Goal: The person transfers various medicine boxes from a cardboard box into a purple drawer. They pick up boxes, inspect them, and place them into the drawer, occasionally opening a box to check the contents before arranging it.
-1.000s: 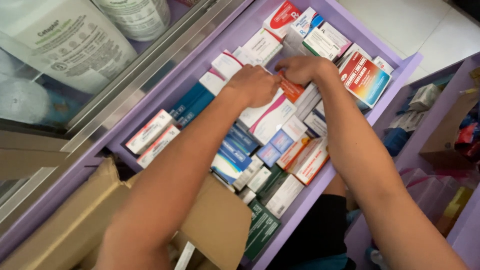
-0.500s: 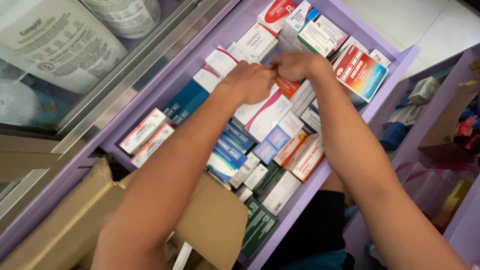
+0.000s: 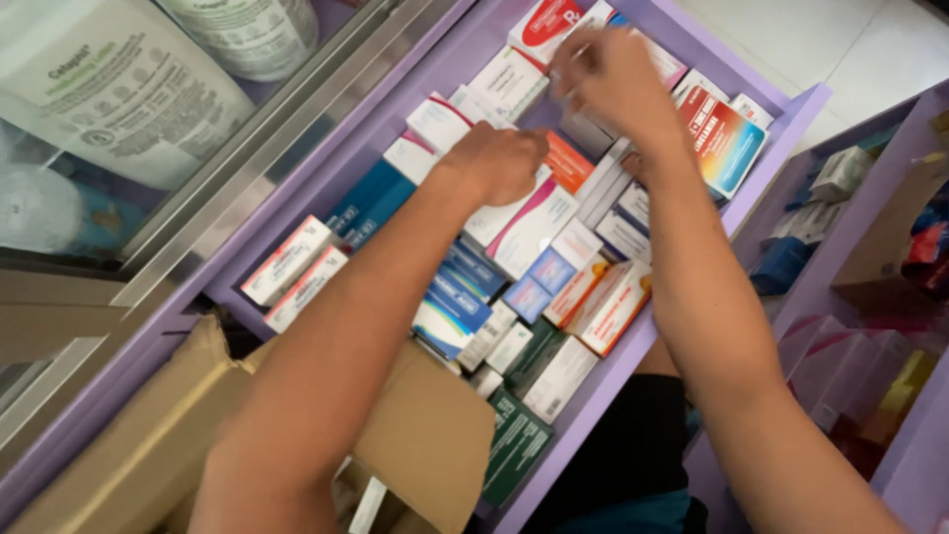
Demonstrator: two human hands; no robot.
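Head view: left hand point(image 3: 499, 163) is curled shut, resting on the pink-white box point(image 3: 524, 225) in the purple drawer point(image 3: 395, 119). Right hand point(image 3: 608, 74) is farther back, fingers pinching over the back boxes; can't tell what it holds. Orange box point(image 3: 568, 161) lies betw. both hands, nearer the left.

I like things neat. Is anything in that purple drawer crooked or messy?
Yes. The medicine boxes in the purple drawer lie at mixed angles, some on top of others. The big red and blue box sits tilted on its neighbours. The left hand rests by an orange box; the right hand is blurred.
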